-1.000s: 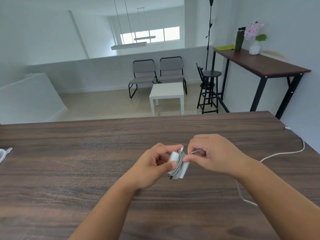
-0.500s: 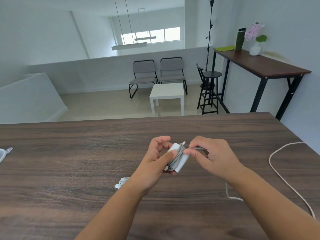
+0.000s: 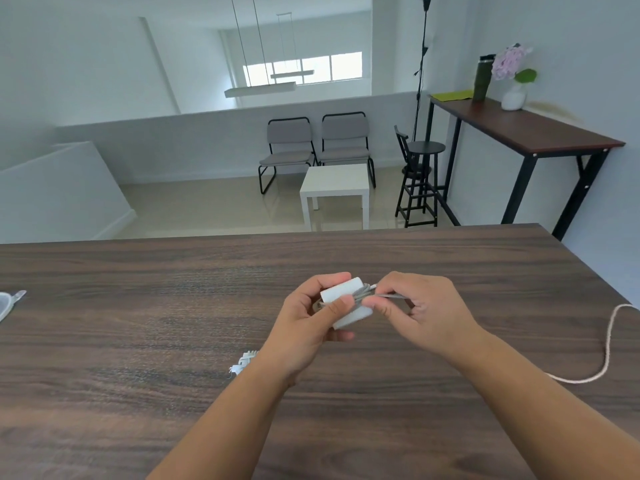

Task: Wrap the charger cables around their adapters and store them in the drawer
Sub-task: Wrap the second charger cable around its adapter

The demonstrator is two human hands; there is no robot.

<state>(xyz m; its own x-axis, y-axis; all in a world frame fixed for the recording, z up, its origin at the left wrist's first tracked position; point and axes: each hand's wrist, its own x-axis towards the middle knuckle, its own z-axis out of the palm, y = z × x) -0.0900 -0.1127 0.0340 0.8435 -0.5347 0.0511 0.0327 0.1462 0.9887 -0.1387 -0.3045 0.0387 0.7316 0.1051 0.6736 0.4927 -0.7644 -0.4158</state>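
- While my left hand [image 3: 304,327] holds the white adapter [image 3: 348,303] above the desk [image 3: 138,323], thumb pressed across its face and fingers curled behind, the grey cable [image 3: 360,295] is already coiled around its middle. I judge that if the thumb eases off, the turns can spring loose and the winding is lost.
- My right hand [image 3: 420,311], at three o'clock of the adapter and touching it, pinches the cable's tail end between thumb and fingertips. That end looks short and stiff; if I tuck it carelessly under a turn, it may pop back out, or I may kink it near the plug.
- Toward seven o'clock, a small white bundle [image 3: 242,363] lies on the desk, half hidden by my left forearm. A sweep of that arm could knock it away; I cannot tell what it is.
- Out at three to four o'clock, a pale braided cord [image 3: 607,344] loops over the desk and passes behind my right forearm. Dragging the arm could snag it and pull whatever it joins.
- No drawer shows anywhere, so I must carry the wrapped adapter blind; a slack hold on the way could undo the coil.
- Far at nine o'clock, a clear object [image 3: 8,303] sits on the desk's edge, well apart from my hands.
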